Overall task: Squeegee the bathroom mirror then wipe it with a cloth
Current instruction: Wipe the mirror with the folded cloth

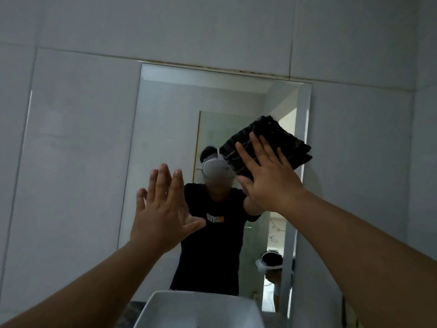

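The bathroom mirror (165, 129) hangs on the tiled wall straight ahead, a tall frameless rectangle. My right hand (267, 178) presses a folded dark cloth (283, 140) flat against the mirror's upper right part, fingers spread over it. My left hand (163, 207) is raised in front of the mirror's left edge, palm toward the glass, fingers apart and holding nothing. Whether it touches the glass I cannot tell. No squeegee is in view.
A white basin (198, 308) sits below the mirror at the bottom centre, on a dark speckled counter (132, 311). Pale grey wall tiles (71, 162) surround the mirror. The glass reflects a person in a black shirt and a doorway behind.
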